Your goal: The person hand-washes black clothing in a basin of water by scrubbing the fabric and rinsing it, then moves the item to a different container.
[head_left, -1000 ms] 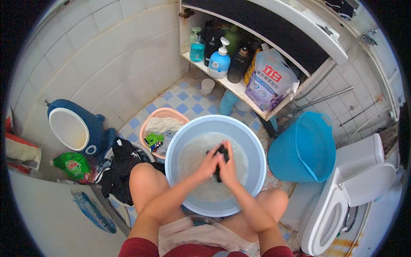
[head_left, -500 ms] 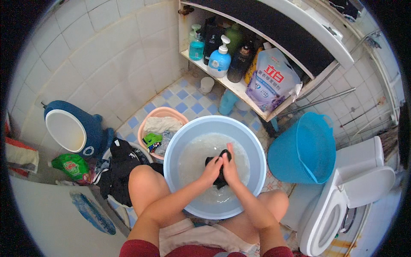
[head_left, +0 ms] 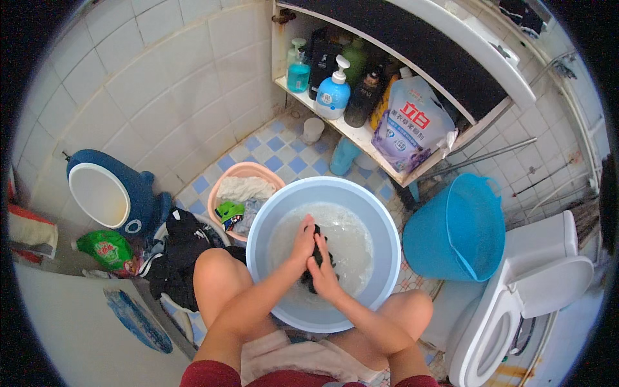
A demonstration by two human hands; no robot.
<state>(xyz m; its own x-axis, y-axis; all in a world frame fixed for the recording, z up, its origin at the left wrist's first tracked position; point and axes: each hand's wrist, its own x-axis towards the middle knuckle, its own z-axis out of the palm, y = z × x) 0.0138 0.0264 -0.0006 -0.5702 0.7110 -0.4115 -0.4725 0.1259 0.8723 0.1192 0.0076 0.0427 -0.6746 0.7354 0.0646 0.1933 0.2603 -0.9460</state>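
Observation:
A light blue basin point(head_left: 258, 284) of cloudy, sudsy water stands between my knees. Over it, a small wet black cloth point(head_left: 318, 248) is pressed between my two palms; its kind is not clear. My left hand point(head_left: 304, 240) lies along the cloth's left side, fingers straight and pointing away from me. From the right, my right hand point(head_left: 325, 274) pushes against it a little nearer to me. Part of the cloth hangs below my hands toward the water, and the stretch between the palms is hidden.
A peach basin point(head_left: 216, 187) with clothes and a heap of black clothes point(head_left: 180, 258) lie left. A blue tub point(head_left: 445, 226) and a toilet point(head_left: 496, 335) stand right. Ahead is an open cabinet point(head_left: 296, 95) with several bottles and a purple-white pouch point(head_left: 412, 126). A blue potty point(head_left: 138, 187) is far left.
Both hands have moved left in the basin with the black cloth. My right hand has slid nearer to me against my left, and its fingers now lie flatter along the cloth.

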